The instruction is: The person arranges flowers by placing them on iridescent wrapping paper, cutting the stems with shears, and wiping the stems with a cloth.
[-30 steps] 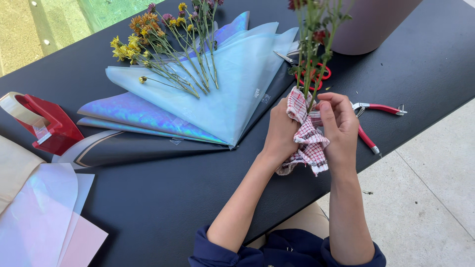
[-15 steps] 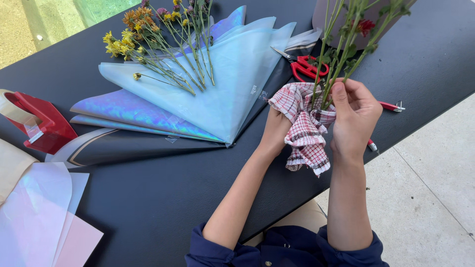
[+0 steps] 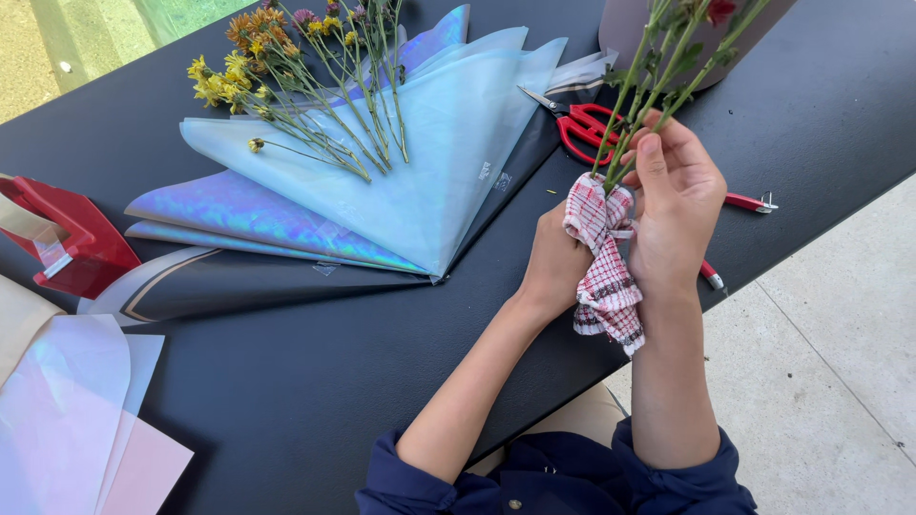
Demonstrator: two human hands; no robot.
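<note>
Two hands | left hand (image 3: pixel 558 262) grips checked cloth (image 3: pixel 603 277) | right hand (image 3: pixel 675 205) pinches stems (image 3: pixel 641 105) above it

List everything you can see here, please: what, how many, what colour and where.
flower stems: a small bunch, green, held upright at right
checked cloth: one, red and white, wrapped round the stem ends
wrapping sheets: several, pale blue and shiny, fanned on the table
loose flowers: a bunch, yellow and orange, lying on the sheets
scissors: one, red handles, behind the stems
tape dispenser: one, red, left edge
paper sheets: a few, pink and white, lower left
table: one, black
left hand: on the cloth
right hand: gripping the stems and cloth
</note>
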